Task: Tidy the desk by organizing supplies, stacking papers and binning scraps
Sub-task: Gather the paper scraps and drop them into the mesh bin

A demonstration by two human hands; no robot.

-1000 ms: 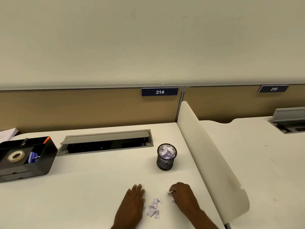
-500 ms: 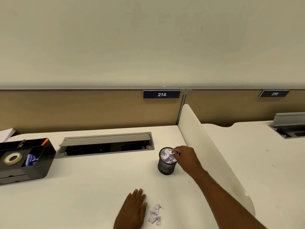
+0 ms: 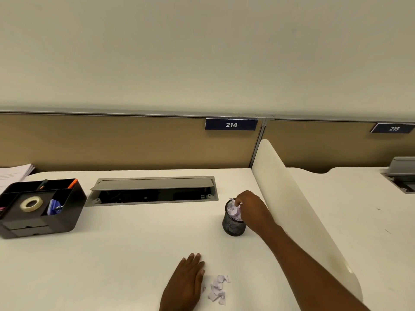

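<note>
**White surface, mesh cup half-filled with scraps**

Plain pale wall [image 3: 202,52] above, filling the upper half. Below it, a tan partition [image 3: 112,142] along the back edge, carrying two number plates: 214 [image 3: 231,124] and 215 [image 3: 393,128]. One white surface [image 3: 112,254] in front, bounded on the right by a curved white divider [image 3: 292,198]; a second desk [image 3: 370,221] beyond that divider. Wide bare stretch across the middle and lower left, open between organizer and cup. One grey cable hatch [image 3: 152,190] near the back edge, lid raised; a second one [image 3: 402,173] partly seen on the neighbouring desk.

One black organizer [image 3: 56,221] at far left, holding one roll of tape [image 3: 31,203], something blue [image 3: 54,207] beside it, and pens in the rear slot, one orange-tipped [image 3: 72,183]. One stack of papers [image 3: 13,172] behind it, cut by the frame edge.

One black mesh cup [image 3: 233,225] close to the divider, pale lilac crumpled paper [image 3: 234,212] inside. Right hand [image 3: 251,209] over the rim, fingertips drawn together on a scrap at the cup's mouth. Left hand [image 3: 186,281] flat on the surface, palm down, fingers together. One small cluster of torn scraps [image 3: 217,288] just beside that hand, near the front edge; piece count too small to tell.
</note>
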